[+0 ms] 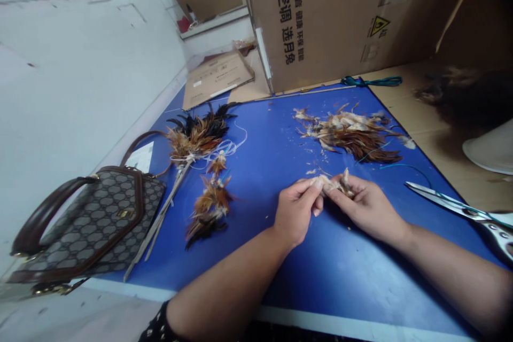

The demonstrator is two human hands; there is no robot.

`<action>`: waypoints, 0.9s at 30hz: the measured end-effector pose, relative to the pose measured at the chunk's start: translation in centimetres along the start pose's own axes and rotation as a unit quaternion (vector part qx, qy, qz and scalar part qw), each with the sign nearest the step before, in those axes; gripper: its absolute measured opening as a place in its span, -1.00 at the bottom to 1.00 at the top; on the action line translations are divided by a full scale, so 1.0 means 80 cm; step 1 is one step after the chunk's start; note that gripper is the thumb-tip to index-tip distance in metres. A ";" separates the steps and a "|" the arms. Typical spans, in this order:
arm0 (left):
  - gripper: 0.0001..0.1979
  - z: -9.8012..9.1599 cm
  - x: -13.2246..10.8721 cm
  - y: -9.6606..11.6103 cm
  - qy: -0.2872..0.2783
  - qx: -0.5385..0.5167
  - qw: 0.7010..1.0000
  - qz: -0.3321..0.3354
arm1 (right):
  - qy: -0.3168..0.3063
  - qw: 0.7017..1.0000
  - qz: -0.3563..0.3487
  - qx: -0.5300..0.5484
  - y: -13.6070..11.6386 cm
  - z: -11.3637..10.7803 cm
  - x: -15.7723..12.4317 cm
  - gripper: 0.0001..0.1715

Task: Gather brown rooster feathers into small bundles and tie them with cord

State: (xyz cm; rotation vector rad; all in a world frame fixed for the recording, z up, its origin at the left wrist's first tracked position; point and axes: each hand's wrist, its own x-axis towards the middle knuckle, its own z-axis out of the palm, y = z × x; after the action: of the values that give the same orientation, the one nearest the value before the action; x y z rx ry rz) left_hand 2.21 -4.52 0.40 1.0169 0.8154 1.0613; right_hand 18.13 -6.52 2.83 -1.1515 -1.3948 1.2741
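Observation:
My left hand [295, 209] and my right hand [365, 206] meet over the blue mat [280, 256], both pinched on a small bunch of pale and brown feathers [335, 183]. Just beyond my hands lies a loose pile of brown feathers [352, 136]. To the left rests a feather duster on thin sticks [192, 141] with white thread, and a smaller feather bundle [209, 208] below it.
A patterned handbag [86, 222] sits at the mat's left edge. Scissors [465, 209] lie at the right on cardboard. A large cardboard box [340, 16] stands behind, with green cord [371, 82] at its foot. A dark feather heap [465, 99] is at far right.

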 end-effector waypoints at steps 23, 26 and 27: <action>-0.70 -0.006 0.003 0.005 0.069 0.067 0.993 0.073 | -0.042 0.998 0.035 0.001 0.000 -0.012 -0.001 -0.52; -0.73 -0.008 0.000 0.013 0.076 0.167 0.974 0.130 | -0.026 0.999 0.045 -0.004 0.003 -0.011 -0.002 -0.50; -0.74 -0.008 -0.001 0.016 0.075 0.190 0.968 0.148 | -0.020 0.999 0.047 -0.005 0.004 -0.011 -0.002 -0.49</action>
State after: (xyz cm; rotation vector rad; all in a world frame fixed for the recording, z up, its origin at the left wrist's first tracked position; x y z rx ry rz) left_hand 1.24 -4.24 1.37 1.4283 1.0393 1.2756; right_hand 19.02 -6.51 2.60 -1.2166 -1.3919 1.3633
